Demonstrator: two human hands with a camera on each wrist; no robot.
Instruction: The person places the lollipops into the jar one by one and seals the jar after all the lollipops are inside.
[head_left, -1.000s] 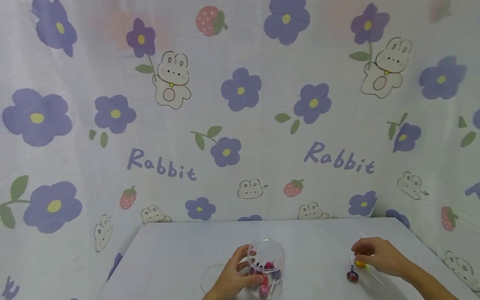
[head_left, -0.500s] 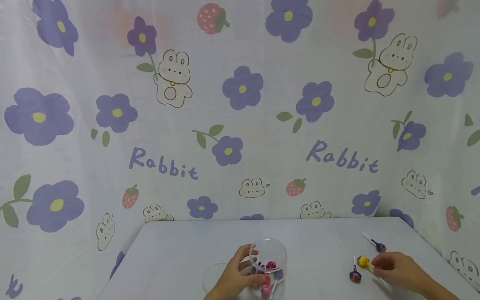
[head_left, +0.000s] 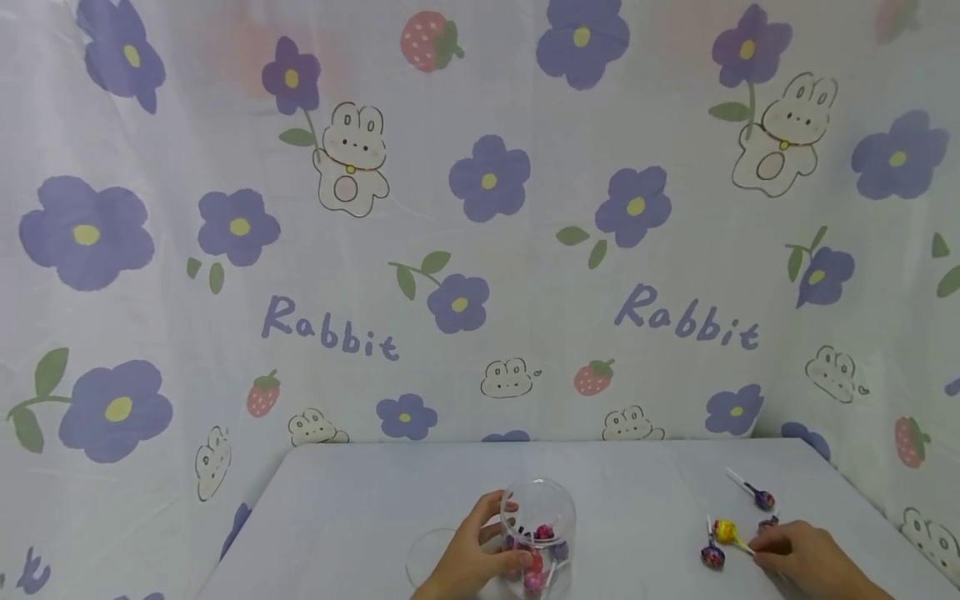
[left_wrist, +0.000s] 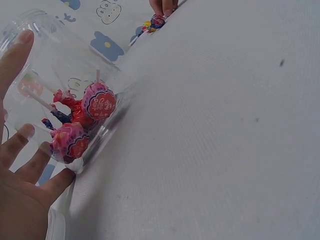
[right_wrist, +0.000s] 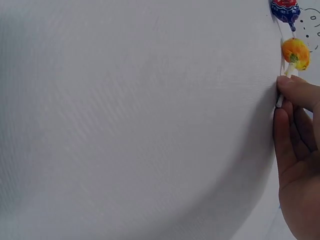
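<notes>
My left hand holds a clear plastic jar by its side, with the fingers spread round the wall. The jar is uncapped; inside lie several wrapped lollipops, among them a pink one and a second pink one. Over on the right, my right hand pinches the stick of a yellow lollipop between thumb and fingers, low over the table. Beside its yellow head is a dark blue-and-red lollipop. Another dark lollipop lies farther back, and a third is partly hidden behind my right hand.
A clear round lid lies flat left of the jar, partly behind my left hand. The white table ends at a cloth backdrop printed with flowers and rabbits, which also closes in both sides.
My right hand has moved right and down from above the lollipops, uncovering the far dark one, and now pinches the yellow lollipop's stick. My left hand stays on the jar.
</notes>
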